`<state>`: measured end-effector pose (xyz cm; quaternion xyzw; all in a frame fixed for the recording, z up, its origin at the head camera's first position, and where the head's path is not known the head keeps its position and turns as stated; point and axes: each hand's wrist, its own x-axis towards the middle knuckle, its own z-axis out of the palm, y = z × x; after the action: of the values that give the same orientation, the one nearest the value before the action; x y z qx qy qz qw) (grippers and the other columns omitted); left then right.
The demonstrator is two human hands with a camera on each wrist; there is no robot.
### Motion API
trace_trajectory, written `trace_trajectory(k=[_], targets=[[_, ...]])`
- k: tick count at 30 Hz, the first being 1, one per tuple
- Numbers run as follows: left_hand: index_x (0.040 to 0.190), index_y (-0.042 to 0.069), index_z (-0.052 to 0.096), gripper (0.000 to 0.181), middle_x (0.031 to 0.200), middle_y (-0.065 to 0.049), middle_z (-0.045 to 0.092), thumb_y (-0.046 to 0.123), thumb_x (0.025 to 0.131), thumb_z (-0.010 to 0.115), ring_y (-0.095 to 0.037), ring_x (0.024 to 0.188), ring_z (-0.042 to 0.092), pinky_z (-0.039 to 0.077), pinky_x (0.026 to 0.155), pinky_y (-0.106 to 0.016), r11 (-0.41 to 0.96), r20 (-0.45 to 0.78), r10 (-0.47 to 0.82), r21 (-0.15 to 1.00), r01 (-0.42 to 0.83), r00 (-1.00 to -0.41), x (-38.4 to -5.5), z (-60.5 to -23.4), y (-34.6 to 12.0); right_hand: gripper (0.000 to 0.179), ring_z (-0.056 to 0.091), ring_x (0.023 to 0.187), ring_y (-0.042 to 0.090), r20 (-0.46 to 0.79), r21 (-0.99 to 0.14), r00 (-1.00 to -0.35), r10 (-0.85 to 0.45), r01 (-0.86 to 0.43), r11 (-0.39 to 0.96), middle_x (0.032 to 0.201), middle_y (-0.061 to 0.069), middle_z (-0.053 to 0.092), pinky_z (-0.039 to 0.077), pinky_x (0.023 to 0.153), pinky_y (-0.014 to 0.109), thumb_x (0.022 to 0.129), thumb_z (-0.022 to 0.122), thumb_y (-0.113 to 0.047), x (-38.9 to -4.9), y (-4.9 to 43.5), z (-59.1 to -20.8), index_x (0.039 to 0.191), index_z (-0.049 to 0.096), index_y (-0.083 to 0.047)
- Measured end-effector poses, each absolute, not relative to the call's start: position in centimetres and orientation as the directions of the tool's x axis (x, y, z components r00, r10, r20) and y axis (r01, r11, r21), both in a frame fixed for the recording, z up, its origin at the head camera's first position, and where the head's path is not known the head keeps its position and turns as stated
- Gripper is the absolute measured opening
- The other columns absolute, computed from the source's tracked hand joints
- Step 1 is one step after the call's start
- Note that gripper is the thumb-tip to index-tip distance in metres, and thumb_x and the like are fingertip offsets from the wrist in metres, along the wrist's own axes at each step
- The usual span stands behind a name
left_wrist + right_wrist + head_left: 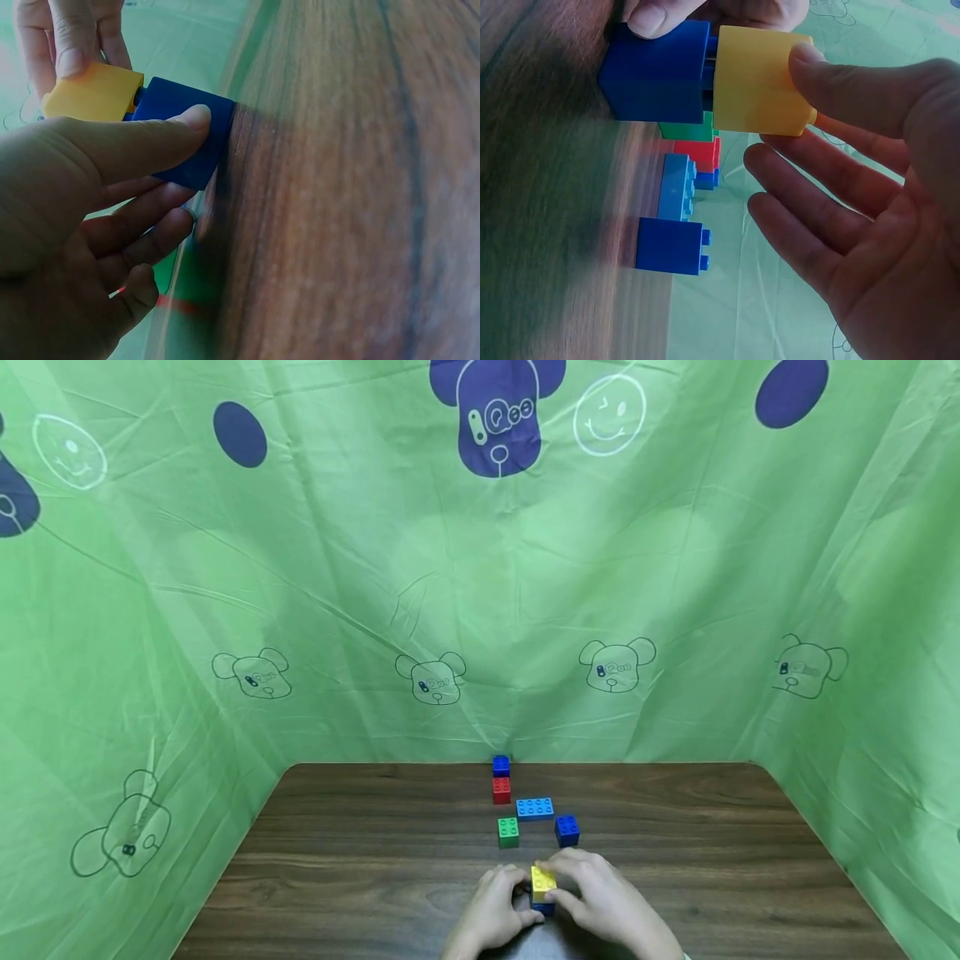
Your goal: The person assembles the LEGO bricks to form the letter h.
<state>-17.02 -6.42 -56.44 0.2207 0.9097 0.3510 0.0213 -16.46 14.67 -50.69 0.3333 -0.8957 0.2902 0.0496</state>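
Note:
A dark blue building brick (191, 154) stands on the brown table, pinched between the thumb and fingers of my left hand (492, 907). Directly over it, my right hand (600, 893) holds a yellow building brick (543, 883) by its sides, thumb on the near face. In the right wrist view the yellow brick (757, 81) is lined up with the blue one (656, 75), and a narrow gap with the blue studs shows between them. The other right-hand fingers are spread loosely beside the yellow brick.
Beyond my hands stand a green brick (508, 832), a second dark blue brick (567, 830), a long light blue brick (535, 809), a red brick (501, 790) and another blue brick (501, 766) near the table's back edge. Green cloth (480, 610) hangs around the table (337, 860).

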Motion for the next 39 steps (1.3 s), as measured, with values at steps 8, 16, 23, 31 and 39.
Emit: trace_trajectory(k=[8,16,23,31,39], targets=[[0.103,0.024,0.074,0.033,0.093,0.018,0.062,0.032,0.075,0.089,0.000,0.086,0.053,0.045,0.077,-0.026,0.671,0.126,0.418,0.625,0.399,-0.900,-16.94,-56.56,-6.35,0.029,0.069,0.102,0.015,0.280,-0.499,-0.764,-0.581,-0.633,0.592,0.111,-0.001,0.074,0.059,0.083,0.033,0.092,0.076,-0.021,-16.54,14.64,-50.81,0.118,0.074,-0.008],[0.104,0.023,0.074,0.033,0.093,0.018,0.062,0.033,0.076,0.088,0.000,0.085,0.053,0.045,0.076,-0.027,0.671,0.120,0.421,0.626,0.397,-0.899,-16.99,-56.53,-6.39,0.030,0.069,0.104,0.016,0.240,-0.530,-0.778,-0.581,-0.606,0.593,0.113,0.000,0.074,0.059,0.083,0.033,0.093,0.074,-0.024,-16.64,14.67,-50.80,0.120,0.073,-0.009],[0.105,0.023,0.074,0.034,0.094,0.018,0.063,0.033,0.076,0.089,0.000,0.086,0.054,0.046,0.077,-0.026,0.676,0.133,0.421,0.614,0.408,-0.897,-17.02,-56.62,-6.41,0.030,0.069,0.104,0.015,0.236,-0.539,-0.775,-0.586,-0.606,0.585,0.113,-0.001,0.073,0.059,0.084,0.033,0.094,0.074,-0.023,-16.67,14.64,-50.72,0.121,0.073,-0.008],[0.104,0.024,0.074,0.033,0.092,0.019,0.061,0.033,0.076,0.089,0.001,0.085,0.052,0.045,0.076,-0.027,0.673,0.124,0.417,0.623,0.398,-0.900,-17.06,-56.66,-6.38,0.030,0.069,0.104,0.015,0.258,-0.528,-0.764,-0.592,-0.624,0.576,0.112,0.001,0.074,0.059,0.084,0.032,0.092,0.075,-0.019,-16.71,14.66,-50.70,0.119,0.073,-0.006],[0.105,0.023,0.074,0.034,0.095,0.018,0.063,0.033,0.076,0.089,0.000,0.088,0.054,0.047,0.079,-0.029,0.675,0.129,0.415,0.620,0.400,-0.900,-16.96,-56.55,-6.38,0.030,0.069,0.102,0.014,0.256,-0.538,-0.766,-0.590,-0.620,0.571,0.111,0.002,0.074,0.059,0.083,0.031,0.090,0.076,-0.015,-16.80,14.57,-50.76,0.118,0.074,-0.004]])
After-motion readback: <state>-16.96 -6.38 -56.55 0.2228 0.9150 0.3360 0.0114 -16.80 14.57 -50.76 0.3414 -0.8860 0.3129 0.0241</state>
